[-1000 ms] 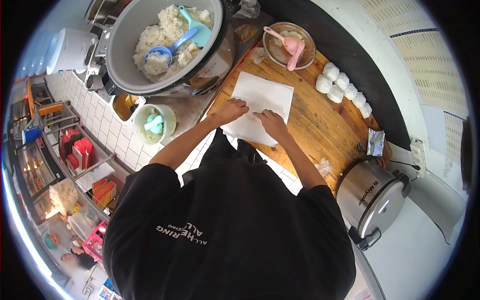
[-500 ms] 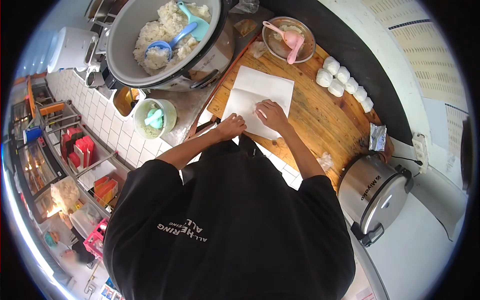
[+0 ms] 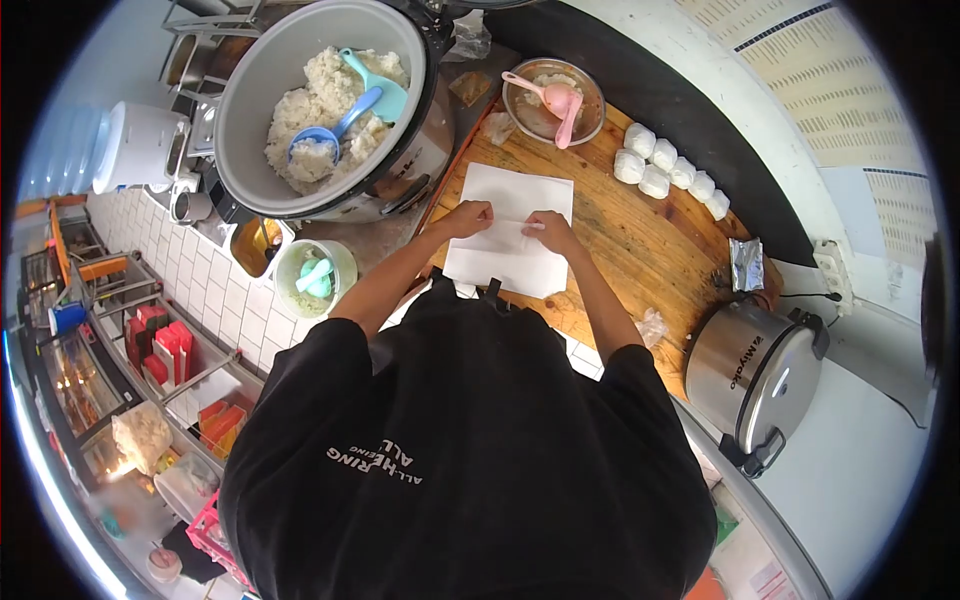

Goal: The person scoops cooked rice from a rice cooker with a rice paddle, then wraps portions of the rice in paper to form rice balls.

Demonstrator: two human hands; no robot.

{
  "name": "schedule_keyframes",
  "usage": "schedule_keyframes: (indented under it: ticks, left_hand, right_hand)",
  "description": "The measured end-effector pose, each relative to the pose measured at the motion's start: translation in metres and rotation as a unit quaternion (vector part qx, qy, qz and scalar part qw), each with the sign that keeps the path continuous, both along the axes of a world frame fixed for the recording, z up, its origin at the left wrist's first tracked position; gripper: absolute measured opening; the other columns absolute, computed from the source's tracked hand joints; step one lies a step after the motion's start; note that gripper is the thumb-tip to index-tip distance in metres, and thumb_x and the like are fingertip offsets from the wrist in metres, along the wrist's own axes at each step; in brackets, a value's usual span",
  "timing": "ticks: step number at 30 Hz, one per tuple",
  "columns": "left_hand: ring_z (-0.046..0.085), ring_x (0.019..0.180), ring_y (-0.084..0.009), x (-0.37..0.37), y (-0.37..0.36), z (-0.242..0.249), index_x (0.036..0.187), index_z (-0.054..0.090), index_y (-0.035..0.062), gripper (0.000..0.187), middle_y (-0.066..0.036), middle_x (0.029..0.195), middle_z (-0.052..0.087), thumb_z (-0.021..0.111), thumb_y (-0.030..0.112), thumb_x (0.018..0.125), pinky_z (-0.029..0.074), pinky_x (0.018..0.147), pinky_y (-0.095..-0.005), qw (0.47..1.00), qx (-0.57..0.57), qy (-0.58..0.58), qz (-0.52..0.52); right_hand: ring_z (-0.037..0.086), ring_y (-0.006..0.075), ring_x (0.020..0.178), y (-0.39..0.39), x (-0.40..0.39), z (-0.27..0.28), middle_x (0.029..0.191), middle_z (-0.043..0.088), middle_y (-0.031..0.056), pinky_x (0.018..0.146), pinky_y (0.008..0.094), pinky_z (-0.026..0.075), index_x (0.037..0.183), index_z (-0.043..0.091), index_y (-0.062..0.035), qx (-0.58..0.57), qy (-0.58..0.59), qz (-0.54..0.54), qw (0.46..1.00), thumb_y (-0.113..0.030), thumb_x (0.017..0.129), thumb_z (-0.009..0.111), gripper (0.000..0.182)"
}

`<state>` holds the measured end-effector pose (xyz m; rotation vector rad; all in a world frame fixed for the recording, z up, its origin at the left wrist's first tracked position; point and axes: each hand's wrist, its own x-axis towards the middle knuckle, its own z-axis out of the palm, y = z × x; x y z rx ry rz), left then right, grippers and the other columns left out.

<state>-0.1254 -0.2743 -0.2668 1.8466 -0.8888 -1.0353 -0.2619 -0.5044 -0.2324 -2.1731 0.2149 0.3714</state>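
Observation:
White paper sheets (image 3: pixel 510 265) lie on the wooden table, overlapping, with an edge or fold running across between the hands. My left hand (image 3: pixel 469 218) is over the left part of the paper, its fingers curled closed. My right hand (image 3: pixel 549 231) is at the right part, thumb and fingers pinched together. A thin whitish edge shows by its fingertips. Whatever each hand grips is too small or pale to tell. The two hands are a short way apart, facing each other.
A large open cooker (image 3: pixel 235 130) of rice with two scoops stands at the upper left. Below it is a tub (image 3: pixel 340 262). A metal bowl (image 3: pixel 597 110) with pink spoons, several white wrapped bundles (image 3: pixel 663 155) and a closed cooker (image 3: pixel 735 365) are at the right.
My left hand has moved from the paper's lower left edge forward onto the paper. My right hand has closed from a looser, flatter pose. The whole view has shifted slightly.

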Motion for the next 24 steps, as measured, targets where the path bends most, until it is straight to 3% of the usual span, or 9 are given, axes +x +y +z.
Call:
schedule_keyframes:
  ticks: [4, 7, 9, 13, 16, 18, 19, 21, 24]
  left_hand:
    - [0.063, 0.078, -0.0195, 0.004, 0.008, 0.001, 0.093, 0.062, 0.0025, 0.017, -0.008, 0.081, 0.066, 0.072, 0.010, 0.082, 0.052, 0.072, -0.0344, 0.999, 0.005, 0.047, -0.011]
    - [0.065, 0.078, -0.0222, -0.001, 0.016, -0.001, 0.093, 0.062, 0.0035, 0.016, -0.010, 0.084, 0.067, 0.071, 0.008, 0.081, 0.052, 0.072, -0.0360, 1.000, -0.003, -0.016, -0.018]
    - [0.067, 0.079, -0.0262, -0.008, 0.011, 0.001, 0.095, 0.063, 0.0042, 0.019, -0.013, 0.088, 0.068, 0.073, 0.007, 0.078, 0.053, 0.074, -0.0384, 0.992, 0.059, -0.109, 0.023]
    - [0.068, 0.080, -0.0297, -0.020, -0.002, 0.014, 0.093, 0.063, 0.0037, 0.022, -0.015, 0.091, 0.069, 0.075, 0.009, 0.076, 0.053, 0.074, -0.0410, 0.976, 0.124, -0.178, 0.034]
    - [0.067, 0.082, -0.0295, -0.025, -0.008, 0.025, 0.088, 0.062, 0.0042, 0.025, -0.011, 0.087, 0.067, 0.079, 0.015, 0.074, 0.052, 0.077, -0.0409, 0.952, 0.140, -0.256, 0.092]
    - [0.065, 0.087, -0.0312, -0.028, -0.010, 0.026, 0.083, 0.062, 0.0062, 0.022, -0.010, 0.088, 0.065, 0.079, 0.017, 0.073, 0.050, 0.081, -0.0410, 0.849, 0.041, -0.509, 0.135]
    - [0.065, 0.087, -0.0312, -0.027, -0.008, 0.025, 0.083, 0.062, 0.0062, 0.022, -0.010, 0.088, 0.065, 0.079, 0.017, 0.073, 0.050, 0.081, -0.0410, 0.850, 0.043, -0.507, 0.135]
    - [0.063, 0.087, -0.0310, -0.022, 0.000, 0.021, 0.084, 0.063, 0.0075, 0.016, -0.009, 0.088, 0.063, 0.075, 0.016, 0.076, 0.048, 0.083, -0.0401, 0.910, 0.069, -0.407, -0.018]
    - [0.062, 0.082, -0.0296, -0.034, 0.010, 0.017, 0.083, 0.063, 0.0071, 0.011, -0.008, 0.087, 0.063, 0.070, 0.016, 0.080, 0.048, 0.080, -0.0399, 0.913, 0.032, -0.405, -0.024]
  right_hand:
    - [0.067, 0.0306, 0.088, -0.013, 0.000, -0.013, 0.093, 0.070, 0.0147, 0.080, 0.0383, 0.052, 0.091, 0.070, -0.0047, 0.019, 0.001, 0.011, 1.000, -0.022, 0.076, 0.076, 0.023]
    - [0.067, 0.0295, 0.089, -0.005, -0.001, -0.006, 0.092, 0.070, 0.0152, 0.080, 0.0384, 0.053, 0.089, 0.070, -0.0044, -0.034, 0.022, 0.009, 0.999, -0.017, 0.074, 0.077, 0.021]
    - [0.067, 0.0308, 0.087, 0.009, 0.001, -0.003, 0.090, 0.070, 0.0159, 0.079, 0.0401, 0.053, 0.087, 0.069, -0.0035, -0.080, 0.035, -0.021, 0.996, -0.011, 0.072, 0.078, 0.019]
    - [0.066, 0.0316, 0.089, 0.021, -0.002, 0.003, 0.089, 0.068, 0.0148, 0.082, 0.0401, 0.052, 0.089, 0.068, -0.0042, -0.095, 0.051, -0.039, 0.993, -0.011, 0.071, 0.079, 0.022]
    - [0.064, 0.0321, 0.091, 0.026, -0.010, 0.013, 0.089, 0.065, 0.0132, 0.082, 0.0409, 0.051, 0.090, 0.066, -0.0049, -0.114, -0.043, -0.089, 0.988, -0.013, 0.070, 0.080, 0.026]
    - [0.061, 0.0323, 0.093, 0.028, -0.016, 0.012, 0.090, 0.062, 0.0119, 0.081, 0.0423, 0.049, 0.088, 0.063, -0.0058, -0.181, -0.205, -0.148, 0.951, -0.015, 0.071, 0.079, 0.025]
    - [0.061, 0.0323, 0.093, 0.026, -0.018, 0.010, 0.090, 0.062, 0.0119, 0.081, 0.0423, 0.049, 0.088, 0.063, -0.0058, -0.180, -0.202, -0.147, 0.951, -0.015, 0.071, 0.079, 0.025]
    - [0.058, 0.0315, 0.094, 0.020, -0.020, 0.002, 0.090, 0.061, 0.0106, 0.081, 0.0431, 0.049, 0.084, 0.065, -0.0060, -0.126, -0.117, -0.072, 0.982, -0.015, 0.073, 0.076, 0.018]
    - [0.057, 0.0322, 0.092, 0.029, -0.027, -0.012, 0.090, 0.061, 0.0102, 0.082, 0.0426, 0.049, 0.084, 0.066, -0.0054, -0.152, -0.109, -0.054, 0.981, -0.018, 0.076, 0.074, 0.017]
